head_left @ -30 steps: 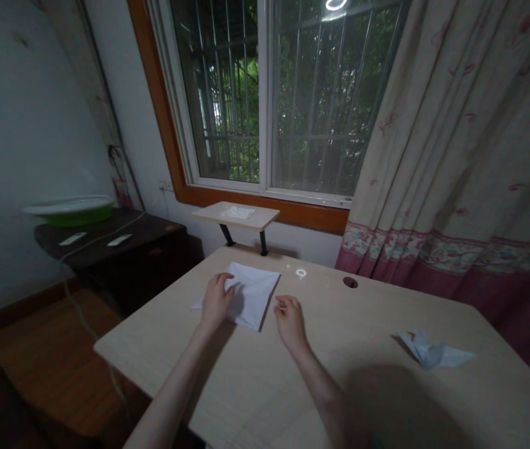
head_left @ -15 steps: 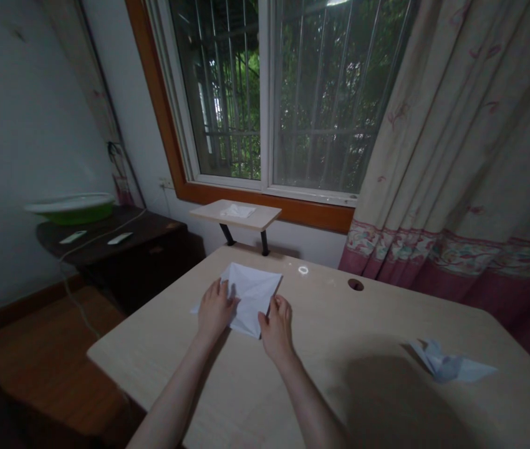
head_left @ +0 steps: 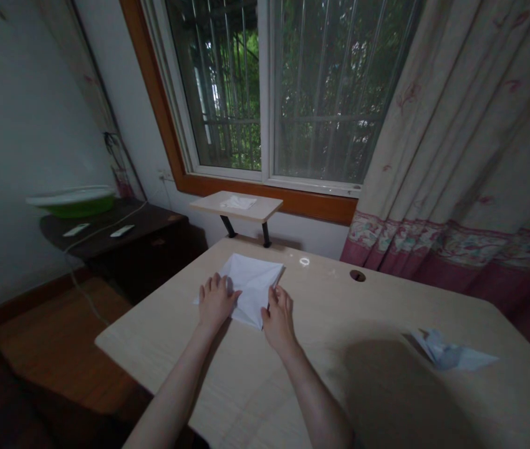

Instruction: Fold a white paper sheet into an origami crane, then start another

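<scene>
A creased white sheet of paper, folded roughly square, lies on the pale wooden desk. My left hand rests flat on its left side with the fingers apart; a small paper point sticks out to the left of that hand. At the lower right edge, my right hand pinches the paper between thumb and fingers. A folded paper figure with pointed ends sits well to the right, apart from both hands.
A small raised shelf at the desk's back carries crumpled white paper. Right of it is a round cable hole. On the left, a dark cabinet bears a green basin and two pale flat objects. Curtains hang at right.
The camera view has shifted slightly, so the desk sits a little higher in view. Both hands stay on the paper, with barely any change in their hold.
</scene>
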`<action>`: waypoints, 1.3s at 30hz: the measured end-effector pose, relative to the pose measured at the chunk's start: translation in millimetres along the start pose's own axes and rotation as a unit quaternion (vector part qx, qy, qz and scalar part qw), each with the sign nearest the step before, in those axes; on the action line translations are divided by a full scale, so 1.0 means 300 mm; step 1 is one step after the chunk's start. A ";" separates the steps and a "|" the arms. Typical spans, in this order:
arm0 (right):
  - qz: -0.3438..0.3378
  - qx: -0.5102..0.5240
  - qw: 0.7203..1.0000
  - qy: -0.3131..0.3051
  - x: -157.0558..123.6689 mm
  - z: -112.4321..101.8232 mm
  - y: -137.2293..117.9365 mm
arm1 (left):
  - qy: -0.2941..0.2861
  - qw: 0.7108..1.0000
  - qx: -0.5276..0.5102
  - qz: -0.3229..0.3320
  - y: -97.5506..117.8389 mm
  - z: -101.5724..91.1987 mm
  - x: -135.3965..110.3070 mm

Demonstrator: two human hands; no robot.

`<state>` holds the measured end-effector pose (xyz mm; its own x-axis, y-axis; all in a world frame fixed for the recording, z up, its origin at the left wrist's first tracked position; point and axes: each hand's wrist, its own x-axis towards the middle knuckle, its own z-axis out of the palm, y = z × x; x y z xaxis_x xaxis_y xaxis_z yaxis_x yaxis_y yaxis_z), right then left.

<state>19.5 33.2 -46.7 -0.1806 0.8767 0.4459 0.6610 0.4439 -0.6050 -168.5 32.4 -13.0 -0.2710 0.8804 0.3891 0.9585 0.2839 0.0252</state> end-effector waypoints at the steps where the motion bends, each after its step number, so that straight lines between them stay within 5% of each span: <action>1: -0.002 -0.001 1.000 -0.004 0.000 -0.004 -0.002 | -0.002 1.000 0.003 -0.003 0.001 -0.005 -0.002; 14: -0.031 0.039 0.999 -0.019 -0.002 -0.037 -0.006 | 0.079 0.987 -0.132 0.035 -0.018 0.004 0.014; 25: -0.004 0.049 0.999 0.023 0.000 -0.048 -0.026 | 0.077 0.992 -0.099 0.019 0.007 -0.043 -0.003; 34: 0.056 0.136 0.984 0.104 0.031 -0.178 -0.040 | 0.197 0.970 -0.139 0.041 0.033 -0.119 -0.010; 39: 0.089 0.152 0.975 0.132 0.038 -0.272 0.048 | 0.149 0.958 -0.237 0.054 0.091 -0.162 -0.002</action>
<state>86.5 34.4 3.6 0.1378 0.8846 0.4456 0.4105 0.3584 -0.8385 -138.0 21.2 32.3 -0.1979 0.7271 0.6574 0.9309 -0.0706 0.3584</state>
